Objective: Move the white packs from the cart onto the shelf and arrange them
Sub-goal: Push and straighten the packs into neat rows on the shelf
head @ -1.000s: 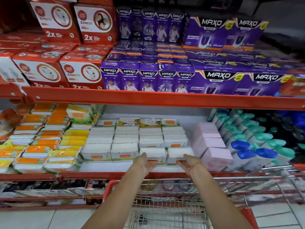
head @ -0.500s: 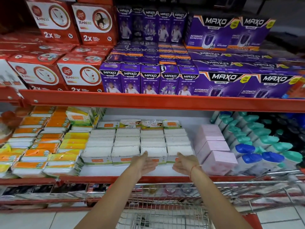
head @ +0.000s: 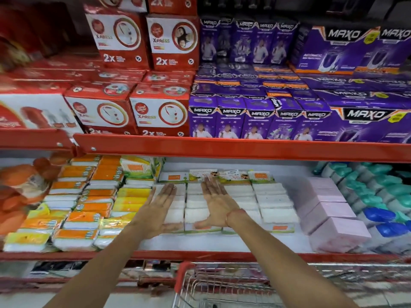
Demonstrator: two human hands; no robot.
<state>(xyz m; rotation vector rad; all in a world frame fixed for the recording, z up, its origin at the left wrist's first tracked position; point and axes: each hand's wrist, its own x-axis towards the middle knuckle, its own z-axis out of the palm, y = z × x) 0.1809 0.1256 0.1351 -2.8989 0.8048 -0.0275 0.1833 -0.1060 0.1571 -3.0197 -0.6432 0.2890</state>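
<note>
Head view: the white packs (head: 235, 203) lie in a block on the lower shelf (head: 200, 255), straight ahead of the person and above the cart (head: 222, 285), whose red-cornered wire rim sits just below the shelf edge. The block reads as four columns running front to back, with roughly four or five packs to each; blur keeps the count from being exact. The long axis of every column points away from the person toward the shelf's back wall.

Both hands rest flat on the packs, fingers spread and straight, palms down, holding nothing. The left hand (head: 159, 210) covers the leftmost column; the right hand (head: 219, 207) lies across the second and third, its fingertips reaching the row of green-printed packs (head: 213, 175) standing behind the white block, four of them.

The two right-hand columns sit uncovered, nearer the right hand, so squaring them likely falls to that side. Three pink boxes (head: 329, 210) stand just right of the white block.
</note>
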